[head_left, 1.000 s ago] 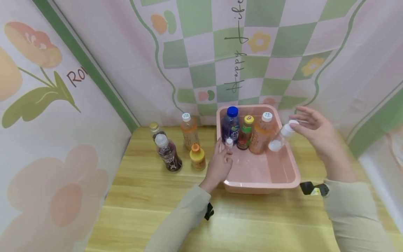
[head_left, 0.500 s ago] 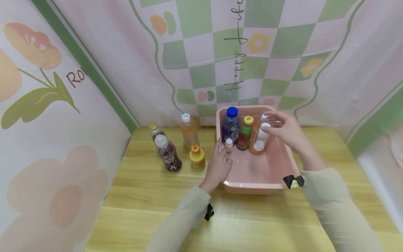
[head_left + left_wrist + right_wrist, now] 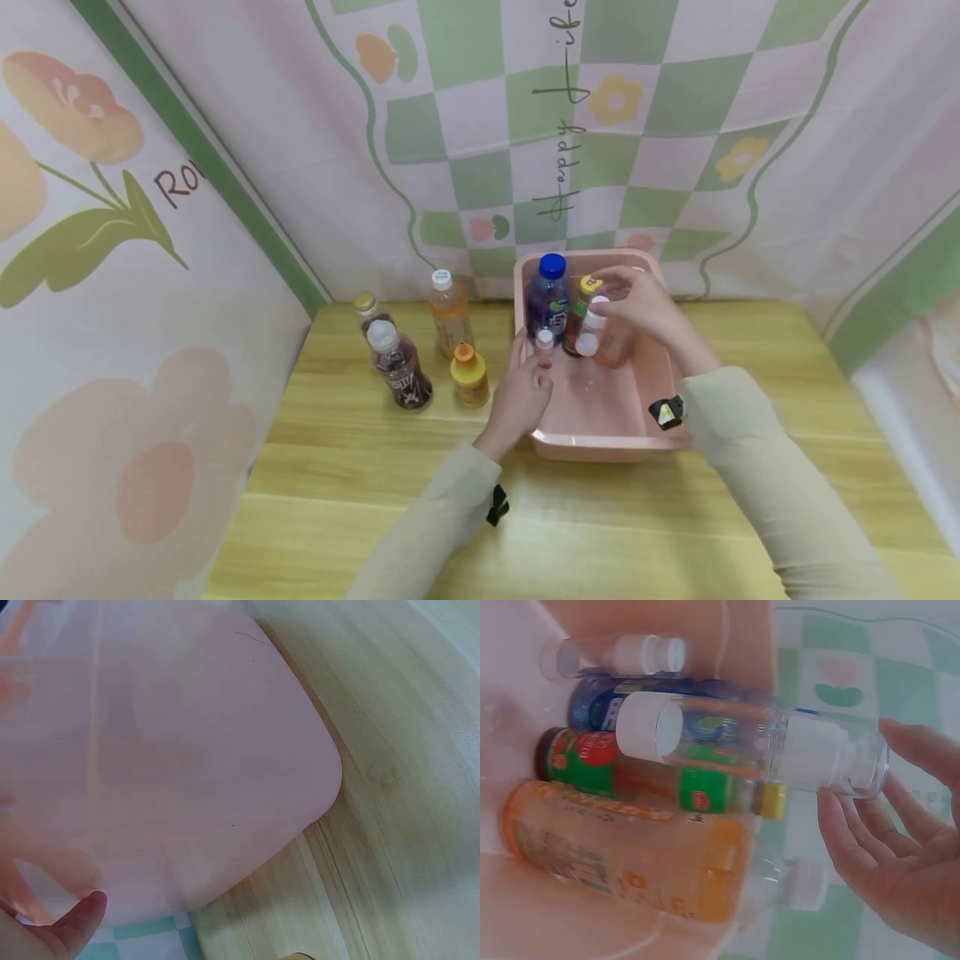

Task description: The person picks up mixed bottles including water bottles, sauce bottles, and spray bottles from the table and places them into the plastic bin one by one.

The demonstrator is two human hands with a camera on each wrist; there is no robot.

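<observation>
Right hand (image 3: 641,304), right of frame centre in the head view: thumb and fingers pinch a small clear bottle (image 3: 754,742) at its capped end. Bottle hangs below the fingertips, slightly tilted, white base lowest, over the pink tub (image 3: 585,442). Behind it in the right wrist view: yellow-capped bottle (image 3: 716,787), blue-capped bottle (image 3: 552,304), orange bottle (image 3: 622,851); contact with these cannot be told.

Left hand (image 3: 521,396), at centre of the head view: grips the tub's left rim. Lower left of the left wrist view shows a finger outside the wall. Just beyond the hand, inside the tub, stands a second small bottle (image 3: 545,339) with white cap; hand partly hides it.

On the table (image 3: 315,492), left of the tub: orange-labelled bottle (image 3: 452,321), squat yellow bottle (image 3: 471,385), dark purple bottle (image 3: 405,375), gold-capped bottle (image 3: 367,304).
</observation>
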